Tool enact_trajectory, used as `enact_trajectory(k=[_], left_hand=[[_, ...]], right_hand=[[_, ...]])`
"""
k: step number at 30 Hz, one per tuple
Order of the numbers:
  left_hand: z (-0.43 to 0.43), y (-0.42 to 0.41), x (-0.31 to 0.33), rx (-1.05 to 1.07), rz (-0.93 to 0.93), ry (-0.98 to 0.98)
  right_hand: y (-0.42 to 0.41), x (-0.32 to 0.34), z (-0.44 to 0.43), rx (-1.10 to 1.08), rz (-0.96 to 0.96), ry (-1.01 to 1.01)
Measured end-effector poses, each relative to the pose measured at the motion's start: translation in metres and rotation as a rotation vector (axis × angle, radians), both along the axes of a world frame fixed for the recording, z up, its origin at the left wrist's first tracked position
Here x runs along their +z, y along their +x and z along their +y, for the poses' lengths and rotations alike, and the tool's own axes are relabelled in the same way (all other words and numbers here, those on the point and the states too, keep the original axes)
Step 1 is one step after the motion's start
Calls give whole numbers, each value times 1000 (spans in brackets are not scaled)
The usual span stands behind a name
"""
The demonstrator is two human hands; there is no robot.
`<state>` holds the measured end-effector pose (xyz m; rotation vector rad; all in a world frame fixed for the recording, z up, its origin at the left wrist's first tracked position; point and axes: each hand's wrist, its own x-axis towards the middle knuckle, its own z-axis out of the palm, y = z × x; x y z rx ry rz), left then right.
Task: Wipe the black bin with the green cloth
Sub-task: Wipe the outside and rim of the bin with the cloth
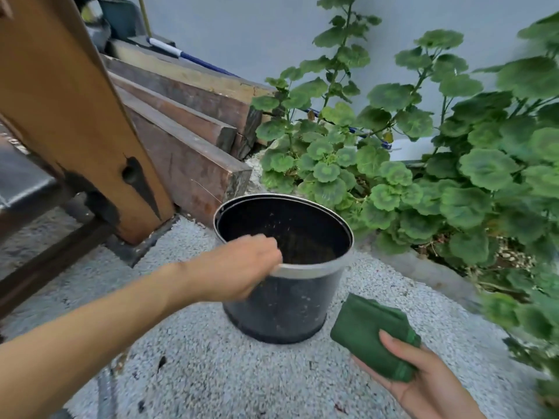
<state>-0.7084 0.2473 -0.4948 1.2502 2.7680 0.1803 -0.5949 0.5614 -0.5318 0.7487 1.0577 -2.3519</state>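
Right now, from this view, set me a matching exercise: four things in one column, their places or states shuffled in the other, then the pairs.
Things:
1. bin
2. cloth
3. left hand
4. planks

Places or states:
a. held in the right hand
b. stacked behind the bin, to the left
c. upright on the gravel
d. grips the bin's near rim

Pairs: 1-c, 2-a, 3-d, 4-b.
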Motion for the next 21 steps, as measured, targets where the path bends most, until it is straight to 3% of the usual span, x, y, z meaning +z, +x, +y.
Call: enact_trajectory(k=[3, 7, 10, 12, 17, 19, 21], left_hand=[[-6, -35, 19, 72, -69, 117], [-20, -56, 13, 117, -222, 64], [-26, -63, 6, 211, -256, 82], [-28, -69, 6, 250, -266, 77], [-29, -76, 5, 309, -339, 107], [-30, -77, 4, 338, -368, 129], [-30, -80, 3, 359, -392, 141]], right_hand=[[-6, 9, 5, -26, 82, 37], [-34, 18, 2, -58, 267, 204], [-69, 28, -16, -27, 494, 539], [-93, 29, -32, 71, 657, 826], [-144, 10, -60, 342, 943, 1328], [-152, -4, -63, 421, 950, 1414], [-147, -20, -63, 499, 920, 1359]])
